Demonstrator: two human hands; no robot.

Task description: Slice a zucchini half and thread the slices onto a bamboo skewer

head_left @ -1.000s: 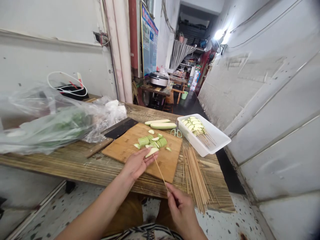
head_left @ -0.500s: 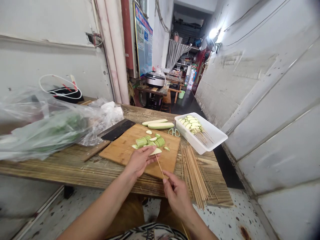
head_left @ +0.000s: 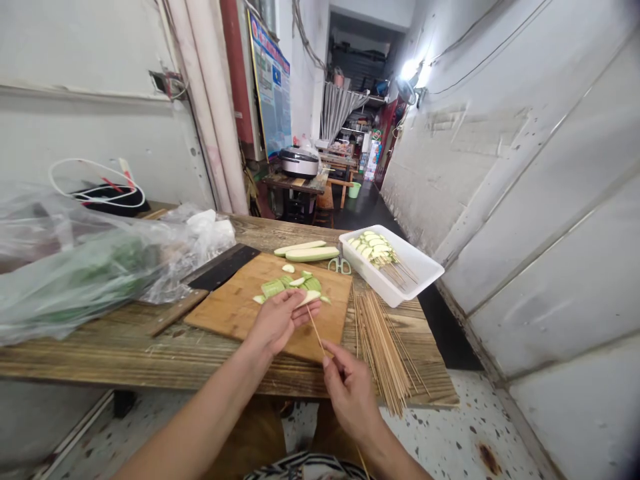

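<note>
My left hand (head_left: 281, 320) pinches a pale green zucchini slice (head_left: 309, 298) above the front part of the wooden cutting board (head_left: 225, 310). Between the fingers of my right hand (head_left: 350, 383) is a thin bamboo skewer (head_left: 316, 331). Its upper end meets the slice at my left fingertips; whether it has pierced the slice I cannot tell. Behind my left hand, several cut zucchini pieces (head_left: 273, 288) lie on the board. Two halved zucchini (head_left: 313, 254) rest just past the board's far edge.
A white plastic tub (head_left: 425, 270) holds skewered slices (head_left: 373, 247) at the right. Loose bamboo skewers (head_left: 383, 353) lie in front of it. Green-handled scissors (head_left: 340, 266) sit by the board. A cleaver (head_left: 225, 267) lies left, beside plastic bags (head_left: 100, 260) of greens.
The view has swung slightly to the right, so everything shifts left. Both hands keep their hold on the slice and the skewer, with little movement between them.
</note>
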